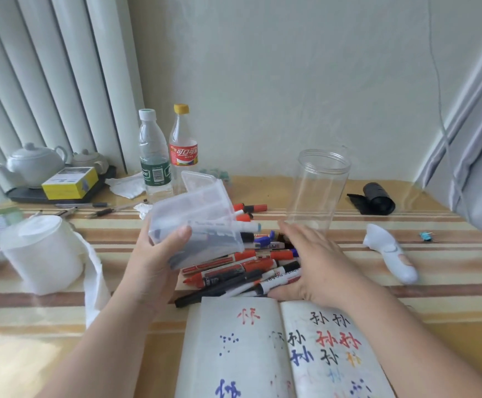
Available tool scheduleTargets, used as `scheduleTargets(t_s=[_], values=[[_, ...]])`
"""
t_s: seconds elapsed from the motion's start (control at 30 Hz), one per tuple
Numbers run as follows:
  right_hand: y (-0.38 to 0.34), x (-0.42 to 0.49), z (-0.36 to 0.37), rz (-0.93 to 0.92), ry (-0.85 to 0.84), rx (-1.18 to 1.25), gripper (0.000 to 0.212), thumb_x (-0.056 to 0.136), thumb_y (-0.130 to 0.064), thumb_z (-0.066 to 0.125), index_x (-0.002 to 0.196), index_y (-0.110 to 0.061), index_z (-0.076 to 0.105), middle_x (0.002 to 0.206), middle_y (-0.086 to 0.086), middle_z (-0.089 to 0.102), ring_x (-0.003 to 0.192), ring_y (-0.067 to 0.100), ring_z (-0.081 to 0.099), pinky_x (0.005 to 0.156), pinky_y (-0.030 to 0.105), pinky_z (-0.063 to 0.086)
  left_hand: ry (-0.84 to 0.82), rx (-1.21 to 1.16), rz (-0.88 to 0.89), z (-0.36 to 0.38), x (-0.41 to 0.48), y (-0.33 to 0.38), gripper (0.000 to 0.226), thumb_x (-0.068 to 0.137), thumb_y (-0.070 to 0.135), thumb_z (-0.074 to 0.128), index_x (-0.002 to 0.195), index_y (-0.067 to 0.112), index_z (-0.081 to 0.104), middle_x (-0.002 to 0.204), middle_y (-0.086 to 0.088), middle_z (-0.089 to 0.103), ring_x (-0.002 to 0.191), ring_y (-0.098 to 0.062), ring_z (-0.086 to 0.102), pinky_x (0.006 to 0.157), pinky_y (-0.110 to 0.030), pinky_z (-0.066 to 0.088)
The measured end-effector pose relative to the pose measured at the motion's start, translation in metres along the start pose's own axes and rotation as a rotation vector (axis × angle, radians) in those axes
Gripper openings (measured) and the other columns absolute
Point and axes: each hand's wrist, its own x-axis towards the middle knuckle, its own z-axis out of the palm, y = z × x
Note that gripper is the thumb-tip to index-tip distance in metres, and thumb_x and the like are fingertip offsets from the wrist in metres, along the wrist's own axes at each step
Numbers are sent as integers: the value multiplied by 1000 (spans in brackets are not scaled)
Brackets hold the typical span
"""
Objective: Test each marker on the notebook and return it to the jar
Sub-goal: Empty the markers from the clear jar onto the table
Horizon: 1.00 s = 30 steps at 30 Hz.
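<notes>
White notebook (248, 346) lies open nearest the person; clear jar (318, 185) stands upright beyond the marker pile (234, 271).
Left hand (150, 262) grips the tilted translucent box (196, 222) above the pile; right hand (317, 262) rests flat on it, fingers straight.

The notebook (234, 354) lies nearest on the bench (449, 300); markers (234, 271) piled just behind it, a box (199, 214) over them; jar (320, 191) behind, bottles (155, 162) back left.

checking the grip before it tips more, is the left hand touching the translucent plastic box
Touching. The head view shows the left hand gripping the translucent plastic box, with its thumb pressed flat against the box's near wall.
</notes>
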Motion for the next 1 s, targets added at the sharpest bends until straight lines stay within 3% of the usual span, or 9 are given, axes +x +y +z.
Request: scheduleTargets(t_s=[0.07, 0.17, 0.27, 0.4, 0.47, 0.57, 0.7, 0.83, 1.0], values=[[-2, -5, 1, -11, 18, 129, 150, 37, -101, 67, 149, -59, -23, 164, -29, -1, 147, -2, -1, 121, 38, 8, 11, 77, -1, -2, -1, -4, 84, 70, 30, 86, 145, 21, 49, 137, -18, 64, 126, -40, 62, 96, -54, 56], [-9, -9, 6, -63, 63, 316, 148, 40, -89, 81, 147, -65, -18, 163, -31, 7, 144, -6, 7, 119, 32, 19, -26, 247, 11, 7, -4, -9, 82, 62, 33, 93, 135, 31, 56, 129, -5, 69, 121, -28, 67, 92, -42, 59], [-15, -8, 15, -141, 109, 470, 139, 50, -65, 95, 156, -55, 6, 162, -20, 30, 148, -1, 27, 119, 33, 33, -121, 352, 34, 20, -6, -12, 89, 63, 31, 95, 141, 31, 52, 132, 2, 69, 123, -18, 66, 93, -29, 57], [-12, -6, 28, -230, 138, 703, 105, 60, -28, 101, 146, -40, 42, 138, -20, 58, 125, -2, 58, 96, 18, 53, -126, 424, 57, 26, -6, -11, 107, 57, 27, 94, 150, 36, 41, 129, 9, 71, 120, -11, 67, 89, -25, 58], [-10, -5, 32, -219, 164, 733, 94, 63, -30, 99, 142, -42, 48, 136, -20, 59, 124, 1, 60, 97, 22, 54, -85, 404, 61, 25, -7, -8, 108, 56, 27, 94, 151, 32, 43, 127, 2, 72, 119, -18, 69, 88, -32, 61], [-9, -6, 33, -201, 185, 625, 87, 68, -49, 90, 143, -42, 48, 140, -18, 54, 135, 9, 52, 111, 41, 46, 28, 362, 83, 18, -7, 0, 110, 55, 43, 99, 151, 26, 48, 127, -1, 73, 117, -21, 70, 87, -38, 62], [-13, -8, 29, -207, 228, 422, 83, 77, -57, 80, 149, -40, 43, 146, -21, 49, 139, 0, 42, 115, 38, 40, 121, 405, 187, 16, -8, 10, 108, 49, 62, 96, 144, 31, 57, 126, 3, 73, 117, -18, 69, 91, -36, 60], [-20, -9, 25, -241, 273, 383, 69, 79, -43, 82, 140, -39, 51, 132, -19, 59, 127, 3, 50, 106, 37, 46, 69, 568, 321, 24, -7, 9, 101, 53, 67, 92, 141, 31, 57, 134, -7, 66, 128, -26, 62, 106, -54, 51], [-31, -5, 23, -248, 306, 300, 49, 74, -50, 77, 119, -47, 56, 107, -23, 61, 99, -1, 56, 79, 24, 48, -46, 688, 398, 33, -8, 4, 95, 61, 69, 85, 140, 27, 54, 138, -4, 59, 133, -25, 56, 112, -51, 45]])
